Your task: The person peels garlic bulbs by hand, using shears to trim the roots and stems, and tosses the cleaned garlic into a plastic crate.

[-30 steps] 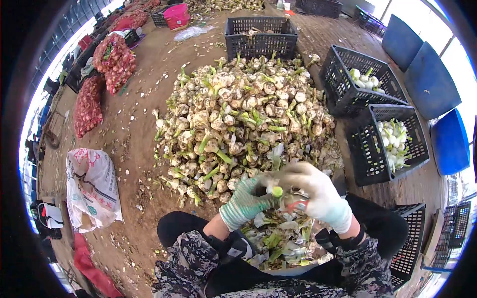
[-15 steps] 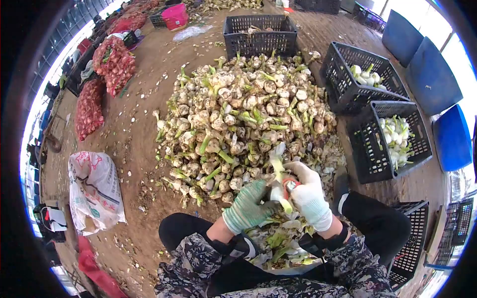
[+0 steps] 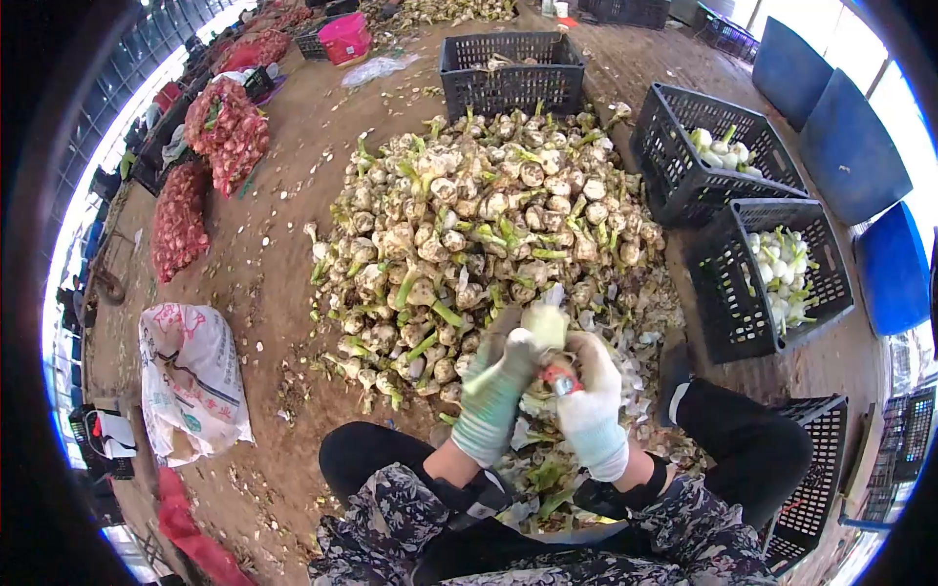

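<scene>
My left hand [image 3: 491,396], in a green and white glove, is closed on a pale garlic bulb [image 3: 544,325] in front of the pile. My right hand [image 3: 593,400], in a white glove, grips a small red-handled tool [image 3: 561,379] close beside the bulb. The tool's blade cannot be made out. Just beyond both hands rises a large pile of garlic bulbs [image 3: 489,225] with short green stems. Peeled skins and leaf scraps [image 3: 552,474] lie below my hands, between my knees.
Black crates [image 3: 513,83] stand behind the pile and at the right, where one crate [image 3: 733,327] holds trimmed white bulbs. A white sack [image 3: 191,376] and red net bags [image 3: 227,132] lie at the left. Blue panels [image 3: 855,146] stand far right.
Both hands have drawn together and turned upward around the bulb. The long leafy stem seen earlier between them is no longer visible, and a pale bulb now shows at the fingertips.
</scene>
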Demonstrator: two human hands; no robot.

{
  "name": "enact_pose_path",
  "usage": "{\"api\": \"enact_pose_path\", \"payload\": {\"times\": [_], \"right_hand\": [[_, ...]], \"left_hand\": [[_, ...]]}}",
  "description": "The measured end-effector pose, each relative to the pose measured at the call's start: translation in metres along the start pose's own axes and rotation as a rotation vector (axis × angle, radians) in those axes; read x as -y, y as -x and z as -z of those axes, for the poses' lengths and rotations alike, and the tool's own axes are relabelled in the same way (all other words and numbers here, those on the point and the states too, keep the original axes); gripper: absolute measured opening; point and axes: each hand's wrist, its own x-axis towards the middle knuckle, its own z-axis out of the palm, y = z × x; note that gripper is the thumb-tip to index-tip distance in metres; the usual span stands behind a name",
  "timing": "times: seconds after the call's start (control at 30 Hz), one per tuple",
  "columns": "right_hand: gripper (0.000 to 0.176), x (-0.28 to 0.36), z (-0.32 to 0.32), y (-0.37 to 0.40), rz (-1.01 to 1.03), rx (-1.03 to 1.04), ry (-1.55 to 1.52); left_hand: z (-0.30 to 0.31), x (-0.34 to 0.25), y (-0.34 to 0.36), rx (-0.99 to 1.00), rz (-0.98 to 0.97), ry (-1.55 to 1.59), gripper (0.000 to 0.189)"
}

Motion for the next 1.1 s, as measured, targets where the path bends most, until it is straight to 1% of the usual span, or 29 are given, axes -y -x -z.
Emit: {"api": "enact_pose_path", "payload": {"times": [0.07,0.1,0.13,0.2,0.23,0.27,0.3,0.33,0.4,0.43,0.47,0.5,0.53,0.6,0.63,0.67,0.73,0.8,0.83,0.87,0.93,0.97,1.0,1.03,1.07,1.1], "right_hand": [[0.017,-0.017,0.002,-0.010,-0.166,0.016,-0.080],[0.014,-0.032,0.012,-0.025,-0.409,-0.035,-0.242],[0.016,-0.060,0.022,-0.038,-0.509,-0.117,-0.239],[0.019,-0.080,0.038,-0.032,-0.521,0.130,-0.072],[0.020,-0.075,0.042,-0.021,-0.474,0.365,0.133],[0.022,-0.066,0.048,-0.011,-0.421,0.597,0.335],[0.028,-0.064,0.053,-0.013,-0.317,0.892,0.585],[0.028,-0.062,0.057,-0.013,-0.315,0.895,0.584],[0.037,-0.059,0.061,-0.012,-0.049,0.690,0.773],[0.047,-0.061,0.056,-0.012,-0.199,0.618,0.481],[0.047,-0.047,0.050,-0.011,-0.203,0.624,0.478],[0.050,-0.027,0.044,-0.007,-0.507,0.632,-0.181],[0.052,-0.008,0.037,-0.006,-0.773,0.577,-0.853],[0.050,0.011,0.021,-0.007,-0.503,0.680,-0.467],[0.041,0.011,0.007,0.000,-0.448,0.483,-0.604],[0.038,0.023,0.000,0.001,-0.439,0.432,-0.459],[0.037,0.005,0.004,0.003,-0.038,0.473,-0.132],[0.029,0.005,0.017,0.002,-0.515,0.554,-0.445],[0.027,-0.004,0.018,0.001,-0.666,0.505,-0.542],[0.032,-0.009,0.022,0.001,-0.703,0.410,-0.555],[0.033,-0.013,0.028,-0.003,-0.779,0.523,-0.745],[0.033,-0.016,0.028,-0.002,-0.783,0.519,-0.745],[0.031,-0.021,0.025,-0.001,-0.746,0.598,-0.791],[0.031,-0.019,0.019,-0.003,-0.705,0.677,-0.838],[0.036,-0.016,0.009,-0.004,-0.644,0.750,-0.789],[0.039,-0.009,0.007,-0.003,-0.546,0.759,-0.718]], "left_hand": [[0.006,-0.008,-0.001,0.013,-0.001,0.278,0.045],[0.007,-0.011,0.000,0.027,-0.001,0.303,0.040],[0.012,-0.014,0.001,0.026,-0.005,0.303,0.040],[0.026,-0.019,-0.002,0.024,0.022,0.285,0.034],[0.032,-0.018,-0.004,0.060,0.019,0.364,0.036],[0.025,-0.023,-0.002,-0.046,-0.011,0.325,0.034],[0.026,-0.024,-0.004,-0.053,-0.006,0.367,0.033],[0.027,-0.025,-0.006,-0.055,-0.005,0.407,0.032],[0.023,-0.033,-0.009,-0.043,0.003,0.347,0.032],[0.022,-0.032,-0.006,-0.034,-0.035,0.327,0.032],[0.021,-0.031,-0.004,-0.026,-0.068,0.306,0.033],[0.021,-0.026,-0.005,-0.024,-0.089,0.288,0.031],[0.018,-0.022,-0.004,-0.019,-0.083,0.287,0.031],[0.010,-0.013,-0.003,-0.163,-0.146,0.102,0.031],[0.007,-0.013,-0.005,-0.221,-0.155,0.101,0.030],[0.008,-0.016,-0.005,-0.223,-0.156,0.105,0.030],[0.016,-0.025,-0.003,-0.293,0.099,0.063,0.030],[0.019,-0.024,-0.003,-0.295,0.101,0.104,0.029],[0.024,-0.022,-0.004,-0.203,0.028,0.101,0.029],[0.026,-0.022,-0.005,-0.108,-0.045,0.097,0.028],[0.021,-0.024,0.003,-0.087,-0.027,0.080,0.029],[0.014,-0.026,0.005,-0.069,-0.092,-0.049,0.031],[0.009,-0.028,0.007,-0.048,-0.158,-0.179,0.033],[0.006,-0.034,0.010,-0.043,-0.100,-0.305,0.038],[0.006,-0.033,0.010,-0.042,-0.097,-0.308,0.038],[0.007,-0.031,0.010,-0.003,-0.089,-0.199,0.041]]}}
